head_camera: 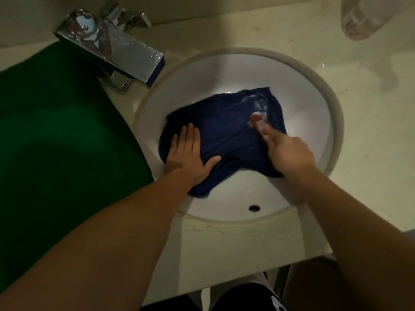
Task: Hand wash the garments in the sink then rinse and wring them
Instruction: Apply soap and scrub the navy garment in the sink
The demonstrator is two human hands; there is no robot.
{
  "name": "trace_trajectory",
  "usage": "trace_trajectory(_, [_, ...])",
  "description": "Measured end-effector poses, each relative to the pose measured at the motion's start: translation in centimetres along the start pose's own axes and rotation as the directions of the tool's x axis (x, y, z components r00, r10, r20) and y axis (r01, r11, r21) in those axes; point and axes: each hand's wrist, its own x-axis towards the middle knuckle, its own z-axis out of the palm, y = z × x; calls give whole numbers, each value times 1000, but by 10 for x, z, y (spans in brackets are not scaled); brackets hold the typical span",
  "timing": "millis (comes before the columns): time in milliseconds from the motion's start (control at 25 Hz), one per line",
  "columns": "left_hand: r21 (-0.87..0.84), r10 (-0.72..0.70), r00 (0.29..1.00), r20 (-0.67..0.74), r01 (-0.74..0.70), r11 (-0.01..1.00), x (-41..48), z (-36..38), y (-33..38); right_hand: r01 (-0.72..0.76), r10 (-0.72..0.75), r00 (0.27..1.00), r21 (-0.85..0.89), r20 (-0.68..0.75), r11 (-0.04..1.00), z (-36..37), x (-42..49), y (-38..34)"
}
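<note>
2 hands rest on the wet navy garment (224, 135) in the round white sink (314, 104). The left hand (188, 153) lies flat on its left edge; the right hand (289, 153), blurred, touches its sudsy right side, grip unclear.

A: Where does the garment (224, 135) lie?
B: In the sink (224, 70), left hand (188, 153) flat on its left part, right hand (287, 153) on its right.
A: And around the sink?
B: Tap (116, 52) behind-left on the worktop (247, 30), cloth (56, 120) left of it, bottle (368, 16) far behind-right.
</note>
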Motion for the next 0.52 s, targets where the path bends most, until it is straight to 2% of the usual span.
trace_trajectory(40, [-10,5,1000,-1,-5,1000,0,0,-1,-71,71,997,-2,-39,997,-9,3,6])
trace_trajectory(80, [-12,4,1000,0,-4,1000,1,0,0,-73,73,996,12,-60,997,-11,1,3])
trace_trajectory(120, [-6,0,1000,3,0,1000,2,0,0,-6,7,999,42,-31,999,-8,-4,-8])
trace_trajectory(160, [0,-5,1000,5,5,1000,3,0,1,128,-128,992,56,7,990,2,-11,-23])
trace_trajectory(200, [2,-9,1000,3,9,1000,3,-1,2,258,-260,964,46,58,965,13,-24,-38])
trace_trajectory(240, [-4,-17,1000,-2,17,1000,2,-1,1,327,-327,941,17,85,945,20,-37,-48])
trace_trajectory(280, [-12,-25,1000,-5,25,1000,2,-1,0,310,-308,949,-21,71,951,21,-39,-46])
trace_trajectory(360, [-28,-33,999,10,33,999,0,-3,-1,84,-84,996,-26,14,996,10,-14,-19])
trace_trajectory(440, [-15,-34,999,32,34,999,-1,-6,1,-79,80,996,20,-29,997,-2,-3,-9])
trace_trajectory(480, [-5,-37,999,36,37,999,-2,-7,2,-61,63,998,63,-25,996,-2,-6,-18])
trace_trajectory(520, [-4,-41,998,40,41,999,-1,-8,2,27,-28,1000,81,4,996,2,-11,-33])
